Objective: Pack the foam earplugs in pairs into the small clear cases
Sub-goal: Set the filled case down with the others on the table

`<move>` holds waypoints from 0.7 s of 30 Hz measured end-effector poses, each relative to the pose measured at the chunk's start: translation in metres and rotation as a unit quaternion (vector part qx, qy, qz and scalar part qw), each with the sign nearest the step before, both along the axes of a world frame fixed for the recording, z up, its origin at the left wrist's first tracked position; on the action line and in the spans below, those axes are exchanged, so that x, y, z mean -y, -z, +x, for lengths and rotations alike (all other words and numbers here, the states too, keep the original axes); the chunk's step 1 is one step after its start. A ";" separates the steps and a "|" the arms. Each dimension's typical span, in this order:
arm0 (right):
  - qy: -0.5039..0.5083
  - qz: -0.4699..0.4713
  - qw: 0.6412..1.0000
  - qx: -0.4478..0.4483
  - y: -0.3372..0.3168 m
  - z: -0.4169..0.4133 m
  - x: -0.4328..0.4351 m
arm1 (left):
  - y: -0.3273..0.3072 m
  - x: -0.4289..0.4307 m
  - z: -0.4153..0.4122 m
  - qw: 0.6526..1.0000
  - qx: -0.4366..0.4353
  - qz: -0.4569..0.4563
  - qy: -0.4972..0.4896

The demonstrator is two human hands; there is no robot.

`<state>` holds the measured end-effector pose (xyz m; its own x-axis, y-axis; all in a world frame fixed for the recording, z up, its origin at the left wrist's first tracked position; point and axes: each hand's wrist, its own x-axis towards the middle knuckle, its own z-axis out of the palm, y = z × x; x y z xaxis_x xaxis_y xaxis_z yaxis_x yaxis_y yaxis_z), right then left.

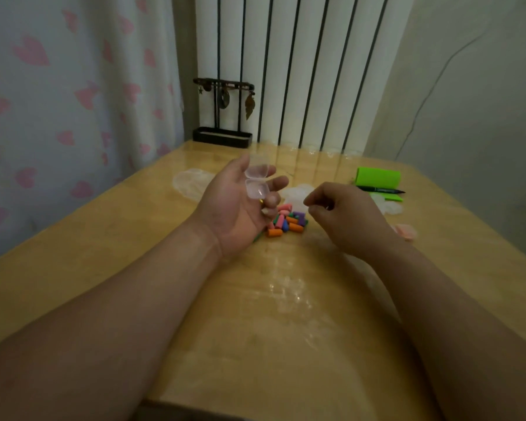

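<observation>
Left hand (234, 205) palm up, fingers round 1 clear case (257, 180), hinged open, 2 halves showing. Right hand (343, 220) curled, thumb near forefinger; grip contents not discernible. 1 earplug pile (286, 221) on table (134, 253) between hands, ten-plus pieces, exact count unclear. 1 black pen (380, 189).

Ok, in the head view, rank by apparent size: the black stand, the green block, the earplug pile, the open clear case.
Largest: black stand.
Next: green block and earplug pile look alike; the left hand hides part of the pile, so unranked.
Smallest: open clear case, held in the left hand.
</observation>
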<state>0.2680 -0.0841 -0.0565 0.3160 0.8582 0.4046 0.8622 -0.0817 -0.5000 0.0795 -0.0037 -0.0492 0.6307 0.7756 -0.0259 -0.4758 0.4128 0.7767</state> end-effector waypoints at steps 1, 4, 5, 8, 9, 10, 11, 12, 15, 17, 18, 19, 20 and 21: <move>-0.005 -0.018 1.000 0.017 0.002 -0.001 0.000 | 0.001 0.001 -0.001 1.000 0.003 -0.005 -0.002; -0.021 -0.054 0.997 0.042 0.007 -0.005 -0.002 | 0.002 -0.001 -0.001 1.000 0.008 -0.009 -0.009; -0.024 -0.062 0.997 0.047 0.007 -0.006 -0.002 | 0.002 -0.002 -0.001 1.000 0.004 -0.009 -0.009; -0.028 -0.084 0.993 0.076 0.007 -0.008 -0.002 | 0.004 -0.002 0.004 0.999 -0.028 -0.003 -0.017; -0.025 -0.088 0.992 0.081 0.006 -0.009 -0.002 | 0.004 -0.001 0.005 0.999 -0.039 0.001 -0.022; -0.021 -0.094 0.992 0.084 0.006 -0.010 -0.002 | 0.005 -0.001 0.006 0.999 -0.047 0.006 -0.026; -0.017 -0.098 0.991 0.085 0.006 -0.010 -0.002 | 0.005 0.000 0.006 0.998 -0.053 0.009 -0.026; -0.014 -0.101 0.991 0.086 0.007 -0.010 -0.003 | 0.005 0.000 0.006 0.998 -0.057 0.011 -0.024; -0.008 -0.100 0.991 0.088 0.007 -0.012 -0.003 | 0.005 0.001 0.004 0.998 -0.066 0.017 -0.017; -0.007 -0.095 0.991 0.092 0.007 -0.013 -0.004 | 0.004 0.002 0.004 0.997 -0.075 0.022 -0.013; -0.006 -0.096 0.991 0.094 0.008 -0.014 -0.005 | 0.005 0.002 0.004 0.996 -0.082 0.026 -0.013; -0.005 -0.096 0.991 0.094 0.008 -0.015 -0.005 | 0.005 0.002 0.005 0.995 -0.089 0.029 -0.014; -0.004 -0.094 0.992 0.089 0.008 -0.015 -0.006 | 0.006 0.001 0.005 0.994 -0.099 0.031 -0.016; -0.001 -0.084 0.993 0.081 0.008 -0.015 -0.006 | 0.008 0.001 0.006 0.994 -0.108 0.031 -0.016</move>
<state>0.2534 -0.0777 -0.0644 0.2562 0.9188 0.3002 0.9303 -0.1500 -0.3349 0.0859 -0.0044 -0.0568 0.5908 0.7994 -0.1094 -0.3069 0.3481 0.8858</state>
